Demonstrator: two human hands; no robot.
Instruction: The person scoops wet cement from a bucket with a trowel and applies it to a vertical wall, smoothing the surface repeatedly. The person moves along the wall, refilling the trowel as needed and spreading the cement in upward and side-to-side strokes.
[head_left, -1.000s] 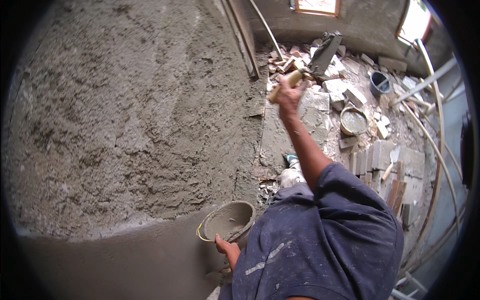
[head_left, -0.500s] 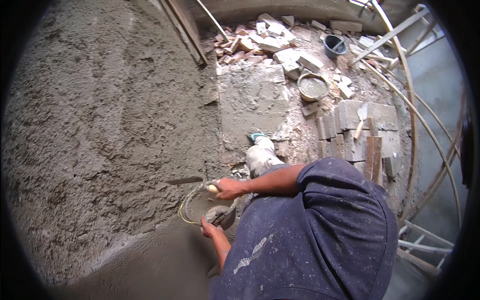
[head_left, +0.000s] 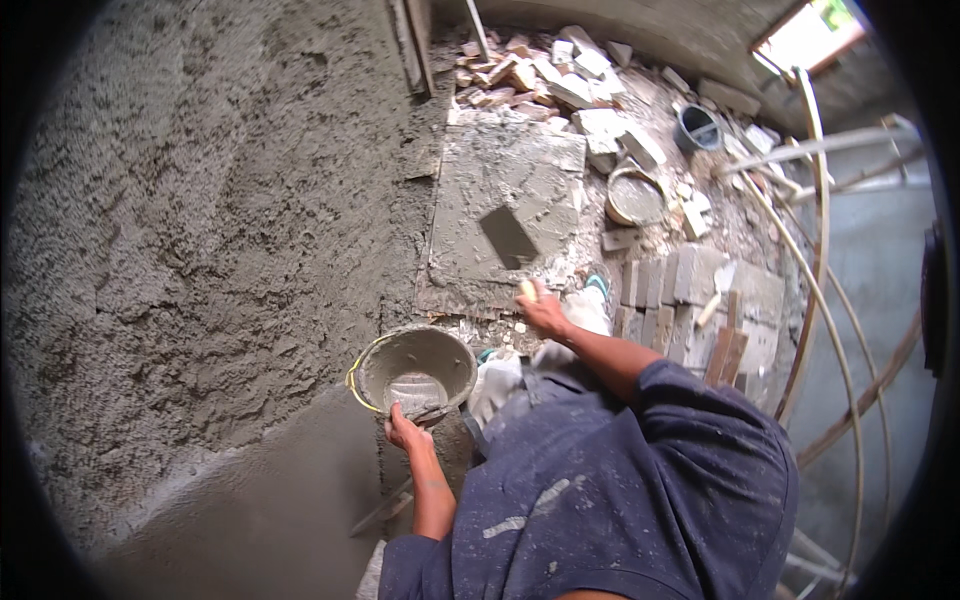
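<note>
My left hand [head_left: 405, 430] is closed on the near rim of a mortar-smeared bucket [head_left: 455, 368], which is tilted so that its inside shows a pale bottom with some wet residue. A yellow handle [head_left: 354, 376] hangs along its left side. My right hand [head_left: 545, 314] grips the pale handle of a trowel [head_left: 508, 238]. Its flat, dark blade is over the mortar-covered board [head_left: 470, 190]; whether it touches the mortar I cannot tell.
On the left rises a wall [head_left: 220, 220] with rough wet plaster, smoother low down. Broken bricks [head_left: 575, 88] are heaped beyond the board. A mortar tub [head_left: 634, 196], a dark bucket [head_left: 698, 128], stacked blocks [head_left: 700, 275] with another trowel [head_left: 716, 295], and bent poles [head_left: 822, 200] stand right.
My right hand has carried the trowel from above the bucket rightward and away, over the board. The left hand still holds the bucket, whose inside now shows more. The view has shifted.
</note>
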